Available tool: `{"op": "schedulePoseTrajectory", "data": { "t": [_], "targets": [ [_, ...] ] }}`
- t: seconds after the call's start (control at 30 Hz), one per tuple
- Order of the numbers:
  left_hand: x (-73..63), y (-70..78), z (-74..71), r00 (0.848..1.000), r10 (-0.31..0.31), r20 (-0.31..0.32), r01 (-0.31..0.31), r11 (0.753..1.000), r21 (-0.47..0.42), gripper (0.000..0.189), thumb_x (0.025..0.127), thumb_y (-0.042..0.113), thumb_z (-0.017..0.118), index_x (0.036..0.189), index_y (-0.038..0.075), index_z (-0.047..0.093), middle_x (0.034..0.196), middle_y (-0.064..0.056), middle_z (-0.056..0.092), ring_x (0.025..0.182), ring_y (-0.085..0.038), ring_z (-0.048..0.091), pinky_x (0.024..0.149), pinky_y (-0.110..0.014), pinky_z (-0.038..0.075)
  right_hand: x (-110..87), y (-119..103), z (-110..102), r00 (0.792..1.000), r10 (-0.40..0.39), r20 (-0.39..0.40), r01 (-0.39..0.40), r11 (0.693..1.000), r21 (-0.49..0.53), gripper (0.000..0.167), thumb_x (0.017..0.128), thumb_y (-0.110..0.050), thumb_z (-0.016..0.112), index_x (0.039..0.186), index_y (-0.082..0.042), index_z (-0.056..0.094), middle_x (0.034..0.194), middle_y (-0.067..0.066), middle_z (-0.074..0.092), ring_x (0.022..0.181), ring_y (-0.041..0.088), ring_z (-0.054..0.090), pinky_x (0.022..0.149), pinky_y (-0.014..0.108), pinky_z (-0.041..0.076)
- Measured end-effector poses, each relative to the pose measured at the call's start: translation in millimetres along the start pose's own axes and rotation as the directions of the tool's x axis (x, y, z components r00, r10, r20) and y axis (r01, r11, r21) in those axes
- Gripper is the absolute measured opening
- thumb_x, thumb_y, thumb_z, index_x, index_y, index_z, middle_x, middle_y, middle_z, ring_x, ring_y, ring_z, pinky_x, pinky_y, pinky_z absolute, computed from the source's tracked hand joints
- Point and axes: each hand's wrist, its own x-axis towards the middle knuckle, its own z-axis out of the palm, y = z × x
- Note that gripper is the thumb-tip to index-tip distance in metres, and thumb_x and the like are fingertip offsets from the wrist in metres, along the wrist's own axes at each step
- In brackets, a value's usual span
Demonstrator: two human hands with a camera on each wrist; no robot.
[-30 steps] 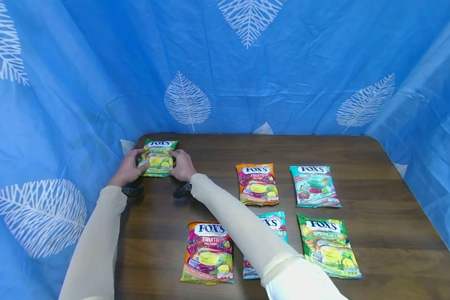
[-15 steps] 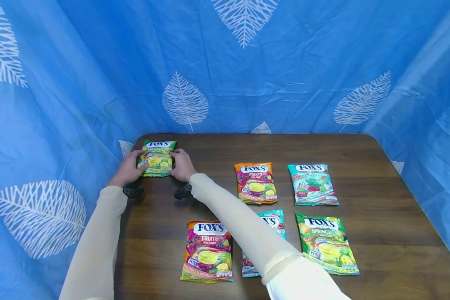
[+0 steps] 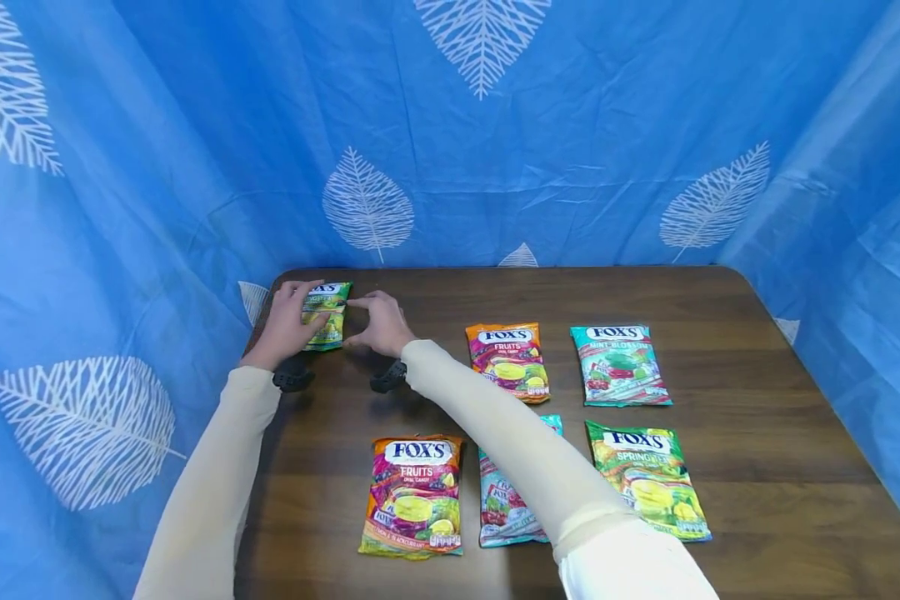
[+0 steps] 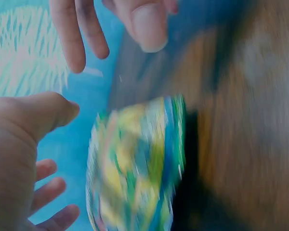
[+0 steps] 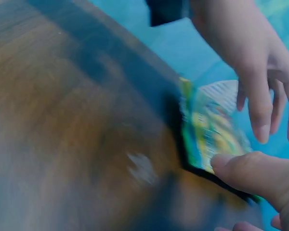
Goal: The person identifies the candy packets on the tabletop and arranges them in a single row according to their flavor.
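Observation:
At the far left corner of the table lies a green and yellow bag of Fox's Spring Tea candy, blurred in both wrist views. My left hand is over its left side and hides part of the label. In the left wrist view, the thumb and fingers of that left hand are spread apart beside the candy bag. My right hand is at the bag's right edge, thumb and fingers parted. Seen from the right wrist, the right thumb overlaps the bag, and nothing is gripped.
Orange Fruits candy bags and a Mint Blossom bag lie on the brown wooden table. Another teal bag is partly under my right sleeve, beside a second Spring Tea bag. Blue leaf-print cloth hangs behind.
Both hands held the Spring Tea bag by its sides earlier. They have let go and shifted right, the left now covering part of the bag, which stays in the corner.

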Motion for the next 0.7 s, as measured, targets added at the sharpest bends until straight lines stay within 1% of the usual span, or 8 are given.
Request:
{"op": "schedulePoseTrajectory", "data": {
  "t": [0.07,0.2,0.23,0.3,0.37,0.47,0.57,0.7],
  "targets": [
    [3.1,9.8,2.8,1.000,-0.002,0.011,0.002,0.999,-0.033,0.064,0.106,0.012,0.071,0.161,-0.004,0.042,0.151,-0.035,0.040,0.139,-0.054,0.041,0.117,-0.071,0.036,-2.4,5,-14,1.000,-0.011,-0.010,0.011,1.000,0.007,0.074,0.088,-0.025,0.096,0.153,-0.009,0.065,0.157,0.018,0.056,0.147,0.035,0.050,0.118,0.044,0.046],
    [5.7,30.0,9.0,0.999,-0.024,0.042,0.027,0.995,-0.096,0.067,0.108,0.019,0.071,0.164,0.000,0.039,0.156,-0.032,0.041,0.140,-0.052,0.045,0.116,-0.069,0.041,-14.2,18,-47,1.000,-0.008,-0.025,0.010,0.999,0.053,0.074,0.088,-0.022,0.096,0.153,-0.006,0.064,0.155,0.020,0.054,0.130,0.036,0.063,0.108,0.045,0.053],
    [5.5,34.8,11.2,0.998,-0.029,0.047,0.035,0.993,-0.115,0.067,0.108,0.020,0.071,0.165,0.001,0.039,0.157,-0.032,0.040,0.140,-0.052,0.046,0.114,-0.069,0.043,-17.5,22,-54,0.999,-0.008,-0.034,0.010,0.998,0.062,0.073,0.088,-0.021,0.096,0.153,-0.006,0.064,0.154,0.021,0.055,0.125,0.037,0.066,0.105,0.044,0.055],
    [5.2,44.6,15.8,0.998,-0.029,0.059,0.037,0.988,-0.151,0.069,0.108,0.022,0.071,0.166,0.002,0.038,0.158,-0.030,0.039,0.140,-0.051,0.045,0.114,-0.068,0.044,-25.4,30,-69,0.998,-0.004,-0.058,0.008,0.997,0.073,0.073,0.088,-0.021,0.096,0.152,-0.006,0.064,0.152,0.021,0.055,0.114,0.037,0.070,0.099,0.043,0.057],
    [4.3,55.1,20.0,0.998,-0.020,0.064,0.032,0.981,-0.191,0.070,0.108,0.023,0.072,0.166,0.004,0.038,0.159,-0.029,0.039,0.142,-0.051,0.044,0.114,-0.068,0.043,-34.5,37,-84,0.996,0.000,-0.084,0.007,0.997,0.079,0.074,0.087,-0.021,0.097,0.153,-0.007,0.064,0.151,0.021,0.056,0.112,0.037,0.072,0.098,0.043,0.058],
    [2.1,69.2,27.2,0.998,0.010,0.056,0.003,0.973,-0.230,0.069,0.107,0.022,0.074,0.165,0.006,0.041,0.158,-0.027,0.041,0.143,-0.049,0.046,0.116,-0.066,0.043,-49.0,44,-105,0.993,0.001,-0.116,0.009,0.996,0.087,0.077,0.087,-0.020,0.097,0.156,-0.010,0.062,0.154,0.021,0.055,0.112,0.037,0.072,0.100,0.045,0.058],
    [-1.6,83.4,35.4,0.998,0.043,0.052,-0.028,0.964,-0.265,0.067,0.105,0.021,0.076,0.163,0.008,0.045,0.158,-0.024,0.044,0.144,-0.045,0.048,0.117,-0.064,0.043,-64.2,50,-123,0.992,0.002,-0.123,0.010,0.995,0.096,0.082,0.088,-0.019,0.096,0.160,-0.012,0.057,0.158,0.021,0.052,0.117,0.040,0.070,0.099,0.048,0.059],
    [-9.8,105.2,45.4,0.993,0.087,0.077,-0.060,0.952,-0.301,0.067,0.105,0.023,0.077,0.163,0.010,0.047,0.160,-0.020,0.046,0.145,-0.042,0.048,0.118,-0.065,0.041,-81.3,59,-142,0.993,-0.006,-0.117,0.016,0.996,0.087,0.083,0.089,-0.021,0.095,0.162,-0.012,0.055,0.159,0.020,0.052,0.124,0.043,0.066,0.099,0.051,0.060]
  ]
}}
